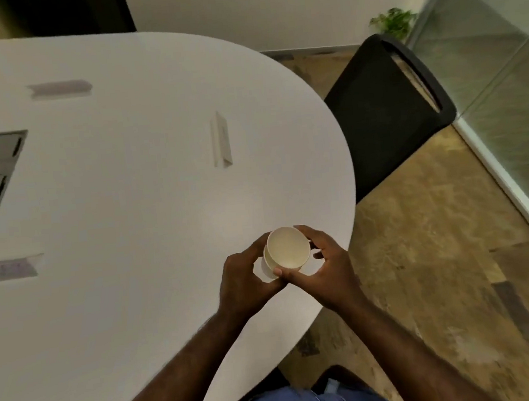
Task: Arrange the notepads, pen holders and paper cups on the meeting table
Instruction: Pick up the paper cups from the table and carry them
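1. My left hand (243, 275) curls around the stacked paper cups (285, 250), gripping low.
2. My right hand (323, 267) pinches the top rim (thumb in front).
3. Cups hover above the table (127, 197) edge.

We see cream paper cups (287, 247) nested in a short stack, held above the near right edge of a white oval meeting table (132, 187). The top cup's round mouth tilts up toward us, showing a plain interior. A second cup's rim and side wall peek out below and to the left. How many cups are stacked we cannot tell.
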Demonstrator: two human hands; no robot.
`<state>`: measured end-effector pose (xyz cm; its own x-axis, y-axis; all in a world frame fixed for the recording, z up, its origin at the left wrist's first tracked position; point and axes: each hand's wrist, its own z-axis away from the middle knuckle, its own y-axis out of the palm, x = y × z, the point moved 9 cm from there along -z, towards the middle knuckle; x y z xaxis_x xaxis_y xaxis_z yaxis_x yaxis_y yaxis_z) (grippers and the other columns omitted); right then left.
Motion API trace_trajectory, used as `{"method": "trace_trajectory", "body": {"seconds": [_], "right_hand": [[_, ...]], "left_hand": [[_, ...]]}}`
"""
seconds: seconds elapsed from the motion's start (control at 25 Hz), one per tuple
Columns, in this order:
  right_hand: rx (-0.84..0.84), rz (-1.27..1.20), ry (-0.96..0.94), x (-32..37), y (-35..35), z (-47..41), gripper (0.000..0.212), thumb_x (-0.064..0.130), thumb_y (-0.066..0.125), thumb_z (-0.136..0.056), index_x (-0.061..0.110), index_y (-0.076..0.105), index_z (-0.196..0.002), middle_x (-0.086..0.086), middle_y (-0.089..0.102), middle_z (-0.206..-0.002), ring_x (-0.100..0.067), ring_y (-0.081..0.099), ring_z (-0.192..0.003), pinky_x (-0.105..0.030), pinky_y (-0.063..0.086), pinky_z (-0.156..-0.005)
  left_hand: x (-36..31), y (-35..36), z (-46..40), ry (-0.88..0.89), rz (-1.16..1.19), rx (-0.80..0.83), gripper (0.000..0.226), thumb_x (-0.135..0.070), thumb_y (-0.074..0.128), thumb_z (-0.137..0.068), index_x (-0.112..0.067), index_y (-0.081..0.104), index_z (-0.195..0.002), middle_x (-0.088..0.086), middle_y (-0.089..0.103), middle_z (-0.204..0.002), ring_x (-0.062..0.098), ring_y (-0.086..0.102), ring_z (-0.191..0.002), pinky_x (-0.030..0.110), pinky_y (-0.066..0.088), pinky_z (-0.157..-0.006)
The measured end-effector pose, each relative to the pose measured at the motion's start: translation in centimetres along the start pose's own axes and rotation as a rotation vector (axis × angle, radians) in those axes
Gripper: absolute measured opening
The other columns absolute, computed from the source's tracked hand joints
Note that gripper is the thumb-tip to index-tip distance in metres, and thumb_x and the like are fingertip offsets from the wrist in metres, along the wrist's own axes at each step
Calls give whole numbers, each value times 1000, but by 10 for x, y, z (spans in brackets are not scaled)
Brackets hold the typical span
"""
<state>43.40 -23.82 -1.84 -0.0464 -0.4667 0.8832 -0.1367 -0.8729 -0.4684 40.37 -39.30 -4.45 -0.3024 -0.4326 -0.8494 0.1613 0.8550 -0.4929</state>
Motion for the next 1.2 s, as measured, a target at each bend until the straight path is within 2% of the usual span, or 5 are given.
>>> {"method": "trace_trajectory", "body": {"seconds": [0.16, 0.36, 0.52, 0.68, 1.2], "right_hand": [[31, -31, -125, 28, 13, -57, 73, 52, 84, -61, 25, 59, -124, 16, 63, -118, -1, 58, -105, -16, 47, -76], [16, -65, -217, 48, 26, -149, 64, 50, 80, -63, 21, 63, -117, 8, 65, -110, -5, 61, -90, -25, 48, -64], [84, -24, -259, 34, 61, -230, 64, 38, 87, -61, 16, 64, -116, 4, 65, -106, -5, 58, -77, -22, 47, -61], [184, 16, -227, -5, 112, -289, 69, 46, 85, -59, 20, 62, -118, 11, 62, -105, -2, 59, -78, -15, 48, -66], [378, 207, -153, -91, 205, -335, 88, 47, 86, -61, 22, 50, -137, 1, 62, -124, -19, 66, -93, -36, 54, -83]], "left_hand": [[34, -37, -19, -100, -56, -141, 78, -51, 85, -65, -24, 57, -132, -11, 69, -121, 1, 65, -106, 23, 54, -88], [75, -92, -28, -260, -91, -403, 83, -44, 89, -60, -28, 54, -134, -22, 62, -124, -8, 57, -113, 1, 37, -91], [90, -116, -36, -355, -110, -561, 82, -48, 86, -61, -32, 51, -134, -46, 51, -122, -16, 54, -112, 2, 38, -91], [97, -122, -48, -409, -126, -676, 82, -51, 84, -63, -35, 50, -135, -40, 52, -128, -9, 56, -114, 10, 43, -95], [92, -97, -44, -491, -172, -750, 82, -41, 88, -61, -24, 54, -134, -29, 54, -134, -1, 56, -118, 14, 43, -98]]}}
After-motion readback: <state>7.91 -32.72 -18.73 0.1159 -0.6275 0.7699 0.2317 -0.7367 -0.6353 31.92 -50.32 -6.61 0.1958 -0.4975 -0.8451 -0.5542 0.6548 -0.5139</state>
